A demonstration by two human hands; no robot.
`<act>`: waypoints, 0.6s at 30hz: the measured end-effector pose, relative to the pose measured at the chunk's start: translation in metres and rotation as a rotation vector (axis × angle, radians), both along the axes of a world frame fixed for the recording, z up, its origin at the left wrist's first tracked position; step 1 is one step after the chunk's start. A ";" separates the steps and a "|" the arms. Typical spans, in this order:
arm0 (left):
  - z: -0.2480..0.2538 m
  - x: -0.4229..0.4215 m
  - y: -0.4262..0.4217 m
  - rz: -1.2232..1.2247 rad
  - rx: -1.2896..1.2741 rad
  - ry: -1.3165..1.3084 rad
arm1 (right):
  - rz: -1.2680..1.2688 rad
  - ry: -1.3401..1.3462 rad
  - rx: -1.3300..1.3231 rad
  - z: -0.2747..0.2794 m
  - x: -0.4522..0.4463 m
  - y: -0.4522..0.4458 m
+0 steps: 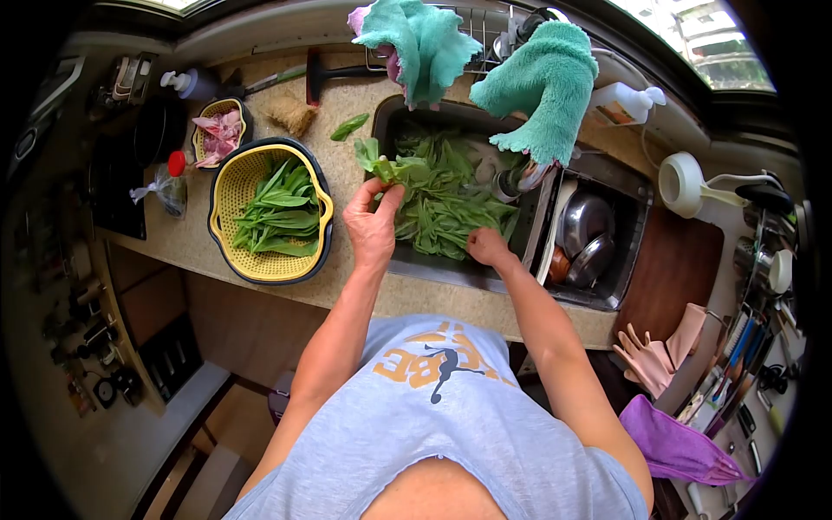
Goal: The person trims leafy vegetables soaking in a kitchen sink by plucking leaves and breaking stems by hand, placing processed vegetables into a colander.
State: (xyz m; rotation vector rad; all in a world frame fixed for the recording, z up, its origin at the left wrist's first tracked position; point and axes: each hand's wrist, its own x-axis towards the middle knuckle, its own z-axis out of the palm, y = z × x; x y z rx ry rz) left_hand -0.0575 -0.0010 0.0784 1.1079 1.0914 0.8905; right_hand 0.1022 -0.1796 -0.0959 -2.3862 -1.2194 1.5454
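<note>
Left grip [371,224] has a leafy sprig [371,159] pinched beside the greens [438,204]; right grip [490,247] is curled, can't tell on what. Probably sorting; next calls for release, maybe into the basket [227,198] further left.

The left hand [371,224] pinches leafy greens [376,163] at the left sink basin [420,263]; the right hand [490,247] is positioned near its front wall. Left: yellow colander [227,204] containing leaves [282,208]. Right basin [630,230]: metal bowls [586,224].
</note>
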 end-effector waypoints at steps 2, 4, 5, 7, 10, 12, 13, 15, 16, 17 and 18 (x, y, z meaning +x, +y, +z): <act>0.000 -0.006 0.001 0.011 -0.009 0.011 | 0.099 -0.093 -0.029 0.005 0.013 0.000; 0.002 -0.007 0.001 0.014 -0.015 0.018 | 0.149 -0.215 -0.010 0.006 0.019 0.008; 0.003 -0.009 0.002 0.024 -0.014 -0.008 | 0.152 -0.213 -0.003 0.003 0.021 0.022; 0.008 -0.012 0.001 0.041 -0.015 -0.028 | -0.098 -0.031 0.413 0.010 0.025 0.055; 0.014 -0.015 0.002 0.098 -0.075 -0.070 | -0.663 0.395 0.216 0.022 0.015 0.106; 0.019 -0.016 0.002 0.134 -0.087 -0.091 | -0.459 0.260 0.403 0.005 0.009 0.110; 0.023 -0.016 0.002 0.159 -0.107 -0.121 | -0.262 0.112 0.583 -0.010 0.004 0.109; 0.030 -0.018 0.004 0.183 -0.088 -0.105 | -0.189 0.090 0.680 -0.021 -0.020 0.099; 0.032 -0.021 0.005 0.201 -0.113 -0.137 | -0.069 0.034 0.630 -0.017 -0.032 0.093; 0.034 -0.024 0.005 0.220 -0.138 -0.169 | 0.050 -0.023 0.577 -0.013 -0.040 0.088; 0.040 -0.028 0.007 0.238 -0.125 -0.178 | 0.054 -0.019 0.576 -0.013 -0.043 0.085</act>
